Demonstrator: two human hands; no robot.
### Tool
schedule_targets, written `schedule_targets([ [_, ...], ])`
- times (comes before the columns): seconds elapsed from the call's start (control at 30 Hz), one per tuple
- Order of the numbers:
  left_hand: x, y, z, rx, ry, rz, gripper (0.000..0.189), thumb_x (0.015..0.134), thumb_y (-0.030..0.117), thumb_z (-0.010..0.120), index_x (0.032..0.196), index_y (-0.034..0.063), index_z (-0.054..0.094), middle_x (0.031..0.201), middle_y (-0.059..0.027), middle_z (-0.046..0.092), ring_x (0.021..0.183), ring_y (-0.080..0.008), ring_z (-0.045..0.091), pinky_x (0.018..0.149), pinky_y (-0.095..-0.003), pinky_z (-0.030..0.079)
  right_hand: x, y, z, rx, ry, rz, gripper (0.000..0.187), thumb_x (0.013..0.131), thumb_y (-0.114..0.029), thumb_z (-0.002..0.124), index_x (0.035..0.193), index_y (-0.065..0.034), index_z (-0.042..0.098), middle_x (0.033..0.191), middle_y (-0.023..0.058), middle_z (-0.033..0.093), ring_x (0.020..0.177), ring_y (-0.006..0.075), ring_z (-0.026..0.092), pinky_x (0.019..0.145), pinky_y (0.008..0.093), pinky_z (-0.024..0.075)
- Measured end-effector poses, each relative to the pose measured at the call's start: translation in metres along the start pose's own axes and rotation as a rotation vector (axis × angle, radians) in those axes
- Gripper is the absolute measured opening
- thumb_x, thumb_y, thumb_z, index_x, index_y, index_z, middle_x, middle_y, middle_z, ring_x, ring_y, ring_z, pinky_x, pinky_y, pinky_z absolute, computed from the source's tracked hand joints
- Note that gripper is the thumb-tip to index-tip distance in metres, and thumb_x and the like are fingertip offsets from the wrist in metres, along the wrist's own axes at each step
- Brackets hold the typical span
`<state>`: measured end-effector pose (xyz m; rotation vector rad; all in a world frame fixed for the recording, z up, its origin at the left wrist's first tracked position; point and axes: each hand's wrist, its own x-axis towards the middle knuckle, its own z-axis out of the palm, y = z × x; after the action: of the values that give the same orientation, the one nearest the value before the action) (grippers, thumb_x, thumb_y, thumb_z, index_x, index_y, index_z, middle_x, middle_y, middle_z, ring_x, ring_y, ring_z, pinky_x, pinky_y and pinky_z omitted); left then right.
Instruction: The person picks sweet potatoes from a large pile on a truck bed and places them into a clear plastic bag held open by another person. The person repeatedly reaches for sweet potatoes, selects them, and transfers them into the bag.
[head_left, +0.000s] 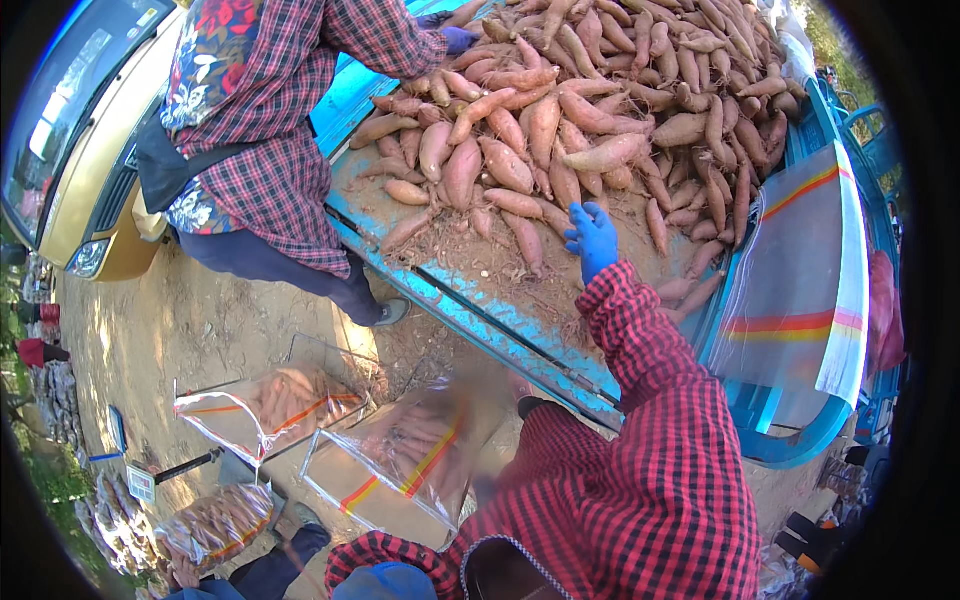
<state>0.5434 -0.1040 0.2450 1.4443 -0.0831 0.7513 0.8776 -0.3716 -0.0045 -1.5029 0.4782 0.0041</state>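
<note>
My right hand (595, 238), in a blue glove, is held over the front of a heap of sweet potatoes (544, 131) on the blue truck bed (450, 300). Its fingers are spread with nothing between them, close to the nearest roots. At the bottom edge a blue glove (384, 581), my left hand, is only partly visible, and its fingers cannot be made out. Below the bed's edge, an open clear plastic bag (375, 484) with coloured stripes holds sweet potatoes. Another such bag (247, 416) stands left of it on a wire frame.
A co-worker in a plaid shirt (277, 150) leans over the heap with gloved hands. Empty striped bags (795, 300) hang over the bed's right side wall. A scale display (141, 482), a filled bag (221, 525) and a person's leg (281, 559) are at lower left; a vehicle (105, 172) stands upper left.
</note>
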Motion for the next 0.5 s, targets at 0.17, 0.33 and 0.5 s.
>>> schedule_targets([
  [0.17, 0.027, -0.037, 0.065, -0.087, -0.108, -0.275, 0.052, 0.1, 0.031, 0.044, 0.14, -0.002, 0.042, 0.139, -0.0211, 0.05, 0.12, -0.0333, 0.057, 0.102, -0.0461, 0.047, 0.096, -0.074, -0.009, -0.701, 0.47, -0.256, 0.105, 0.075, -0.054, 0.077, 0.149, 0.0023, 0.029, 0.14, 0.0292, 0.046, 0.123, 0.0388, 0.053, 0.105, 0.0442, 0.0417],
  [0.33, 0.041, -0.114, 0.108, -0.149, -0.18, -0.477, 0.056, 0.101, 0.033, 0.045, 0.144, -0.001, 0.038, 0.144, -0.0206, 0.046, 0.123, -0.0325, 0.056, 0.101, -0.047, 0.048, 0.143, -0.092, -0.025, -0.577, 0.324, -0.088, 0.11, 0.074, -0.044, 0.08, 0.153, 0.0012, 0.017, 0.15, 0.028, 0.035, 0.136, 0.0392, 0.041, 0.113, 0.0431, 0.0338],
  [0.5, 0.049, -0.181, 0.138, -0.131, -0.232, -0.767, 0.069, 0.097, 0.042, 0.056, 0.146, -0.0015, 0.037, 0.136, -0.0175, 0.053, 0.118, -0.0279, 0.058, 0.099, -0.0412, 0.048, 0.151, -0.029, -0.034, -0.283, 0.056, -0.402, 0.103, 0.073, -0.017, 0.077, 0.155, -0.0032, 0.015, 0.148, 0.026, 0.037, 0.136, 0.0344, 0.041, 0.114, 0.0415, 0.0337],
])
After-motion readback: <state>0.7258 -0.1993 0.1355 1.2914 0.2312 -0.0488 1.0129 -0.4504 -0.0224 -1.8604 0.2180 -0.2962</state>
